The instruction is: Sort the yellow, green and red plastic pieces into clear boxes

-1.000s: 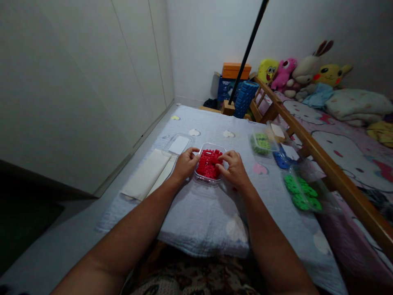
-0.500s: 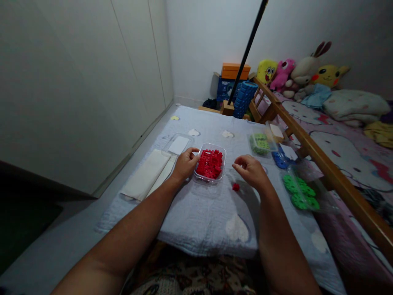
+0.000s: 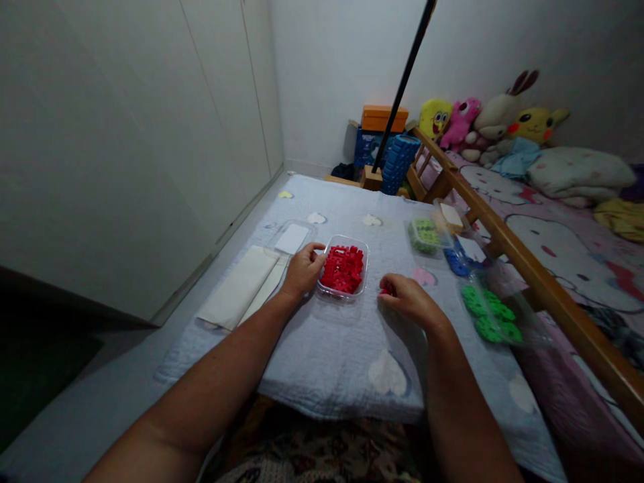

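A clear plastic box [image 3: 343,295] sits on the cloth-covered table, filled with red toy pieces [image 3: 344,268] that look like small interlocking blocks. My left hand [image 3: 304,266] grips the box's left rim, thumb and fingers at its edge. To the right of the box, my right hand [image 3: 405,296] is closed in a pinch on a single red toy piece [image 3: 385,292], low over the cloth. Most of that piece is hidden by my fingers.
Clear boxes of light green pieces [image 3: 426,235], blue pieces [image 3: 457,260] and green pieces [image 3: 490,314] line the right side by a wooden bed rail [image 3: 508,235]. A clear lid with a white label [image 3: 292,239] and a folded beige cloth [image 3: 239,287] lie left.
My right hand has come down and pinched the red toy piece that lay loose on the cloth. My left hand has stayed at the box.
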`<state>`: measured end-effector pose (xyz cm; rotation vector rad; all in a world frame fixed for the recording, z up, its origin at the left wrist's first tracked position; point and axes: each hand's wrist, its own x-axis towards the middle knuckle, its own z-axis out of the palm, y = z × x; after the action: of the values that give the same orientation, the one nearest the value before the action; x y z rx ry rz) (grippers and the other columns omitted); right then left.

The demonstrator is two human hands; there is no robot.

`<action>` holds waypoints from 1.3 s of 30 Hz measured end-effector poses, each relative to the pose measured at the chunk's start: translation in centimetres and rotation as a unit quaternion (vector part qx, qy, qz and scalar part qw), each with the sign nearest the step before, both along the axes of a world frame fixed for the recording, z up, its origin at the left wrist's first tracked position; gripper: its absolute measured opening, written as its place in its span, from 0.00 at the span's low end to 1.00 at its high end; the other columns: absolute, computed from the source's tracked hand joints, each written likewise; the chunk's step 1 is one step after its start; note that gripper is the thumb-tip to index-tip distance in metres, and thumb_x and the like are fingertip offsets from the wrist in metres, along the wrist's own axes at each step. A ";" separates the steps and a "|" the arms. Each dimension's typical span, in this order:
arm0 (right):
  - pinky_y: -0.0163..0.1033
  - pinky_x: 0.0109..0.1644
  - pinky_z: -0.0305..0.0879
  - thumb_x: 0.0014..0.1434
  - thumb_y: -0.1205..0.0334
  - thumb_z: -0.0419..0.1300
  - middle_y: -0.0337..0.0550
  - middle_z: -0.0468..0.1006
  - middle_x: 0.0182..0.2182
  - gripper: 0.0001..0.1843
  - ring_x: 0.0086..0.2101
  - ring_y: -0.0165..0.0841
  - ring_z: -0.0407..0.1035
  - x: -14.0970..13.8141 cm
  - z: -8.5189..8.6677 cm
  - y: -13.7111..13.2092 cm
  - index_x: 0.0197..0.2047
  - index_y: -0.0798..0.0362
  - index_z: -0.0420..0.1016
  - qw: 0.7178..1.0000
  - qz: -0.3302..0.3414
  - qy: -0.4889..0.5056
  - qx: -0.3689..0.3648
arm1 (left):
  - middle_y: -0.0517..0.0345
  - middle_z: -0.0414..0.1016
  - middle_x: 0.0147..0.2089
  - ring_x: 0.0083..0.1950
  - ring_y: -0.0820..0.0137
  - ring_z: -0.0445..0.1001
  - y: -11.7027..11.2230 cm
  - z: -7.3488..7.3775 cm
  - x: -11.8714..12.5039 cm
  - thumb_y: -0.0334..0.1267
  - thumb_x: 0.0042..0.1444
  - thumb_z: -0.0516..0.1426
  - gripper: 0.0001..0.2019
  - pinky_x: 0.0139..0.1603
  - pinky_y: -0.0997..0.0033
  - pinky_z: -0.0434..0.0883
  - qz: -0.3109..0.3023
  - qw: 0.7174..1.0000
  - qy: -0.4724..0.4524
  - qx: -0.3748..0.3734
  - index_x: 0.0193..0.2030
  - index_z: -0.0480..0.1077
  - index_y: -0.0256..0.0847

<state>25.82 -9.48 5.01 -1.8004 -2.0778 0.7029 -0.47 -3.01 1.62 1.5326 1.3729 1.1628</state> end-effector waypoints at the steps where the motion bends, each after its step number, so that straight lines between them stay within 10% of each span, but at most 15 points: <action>1: 0.36 0.35 0.60 0.53 0.66 0.63 0.37 0.76 0.28 0.03 0.30 0.32 0.68 -0.2 0.4 0.1 0.34 0.51 0.73 0.999 -0.009 0.019 0.024 | 0.67 0.64 0.23 0.27 0.70 0.66 0.0 0.0 0.1 0.43 0.57 0.57 0.15 0.32 0.71 0.62 0.001 1.000 -0.001 0.000 0.47 0.76 0.39; 8: 0.45 0.50 0.66 0.59 0.65 0.63 0.45 0.81 0.39 0.04 0.42 0.39 0.72 -3.8 1.8 0.7 0.40 0.49 0.76 0.978 0.038 0.094 0.183 | 0.65 0.66 0.25 0.29 0.70 0.67 -0.1 -0.5 0.9 0.44 0.59 0.55 0.15 0.34 0.71 0.64 0.013 1.000 -0.011 0.008 0.48 0.76 0.40; 21: 0.53 0.58 0.62 0.61 0.61 0.65 0.49 0.80 0.46 0.06 0.50 0.45 0.69 -6.0 -1.6 1.7 0.42 0.48 0.81 0.963 0.027 0.043 0.265 | 0.63 0.70 0.27 0.30 0.69 0.69 -0.1 -0.7 1.0 0.42 0.59 0.54 0.15 0.35 0.70 0.65 -0.004 1.000 -0.019 0.005 0.48 0.76 0.40; 27: 0.48 0.54 0.65 0.65 0.56 0.59 0.46 0.79 0.39 0.08 0.44 0.41 0.71 -3.8 -2.3 2.4 0.37 0.48 0.77 0.933 -0.091 0.145 0.317 | 0.56 0.75 0.36 0.37 0.66 0.73 0.8 -0.1 -0.7 0.35 0.59 0.55 0.15 0.43 0.67 0.68 0.051 0.988 0.139 0.050 0.50 0.76 0.39; 39: 0.44 0.44 0.66 0.57 0.50 0.59 0.44 0.77 0.32 0.14 0.36 0.38 0.70 -2.5 -5.8 3.9 0.31 0.51 0.78 0.918 -0.192 0.231 0.258 | 0.41 0.76 0.52 0.58 0.48 0.70 0.6 -0.1 -2.3 0.42 0.60 0.58 0.13 0.59 0.49 0.60 0.102 0.878 0.466 0.034 0.48 0.78 0.42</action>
<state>23.29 -5.60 -0.84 -1.4872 -1.3759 0.3693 -2.82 -2.42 1.56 2.1688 2.1615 0.5505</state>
